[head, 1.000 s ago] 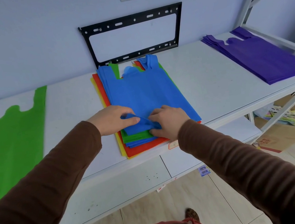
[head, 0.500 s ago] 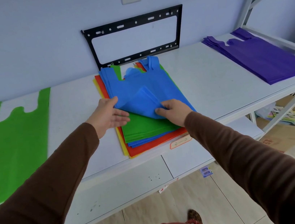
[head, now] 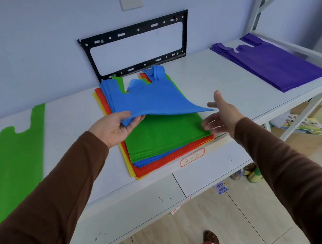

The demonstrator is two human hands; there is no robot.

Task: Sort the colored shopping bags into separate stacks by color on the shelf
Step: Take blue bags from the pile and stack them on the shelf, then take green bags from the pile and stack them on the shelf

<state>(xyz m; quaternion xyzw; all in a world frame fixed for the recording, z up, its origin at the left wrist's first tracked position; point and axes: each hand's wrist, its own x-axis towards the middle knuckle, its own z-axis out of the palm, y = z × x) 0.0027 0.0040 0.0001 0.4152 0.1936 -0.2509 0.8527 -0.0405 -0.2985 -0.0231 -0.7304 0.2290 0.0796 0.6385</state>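
A mixed pile of bags lies mid-shelf, with a green bag [head: 164,136] exposed over blue, red [head: 162,164] and yellow layers. My left hand [head: 113,128] pinches the near left corner of the top blue bag [head: 149,100] and holds its front edge lifted off the pile. My right hand [head: 220,114] hovers open just right of the pile, fingers spread, holding nothing. A green bag [head: 6,164] lies flat at the shelf's left end. A stack of purple bags [head: 271,62] lies at the right end.
The white shelf [head: 211,77] runs along a pale blue wall with a black metal bracket [head: 137,46] behind the pile. White shelf uprights [head: 263,0] stand at the right. A red-bordered label [head: 192,157] is stuck on the front edge. Floor with clutter below right.
My right hand let go of the blue bag and moved out to the right, open. My left hand took the bag's corner and lifted its front edge higher, baring more of the green bag.
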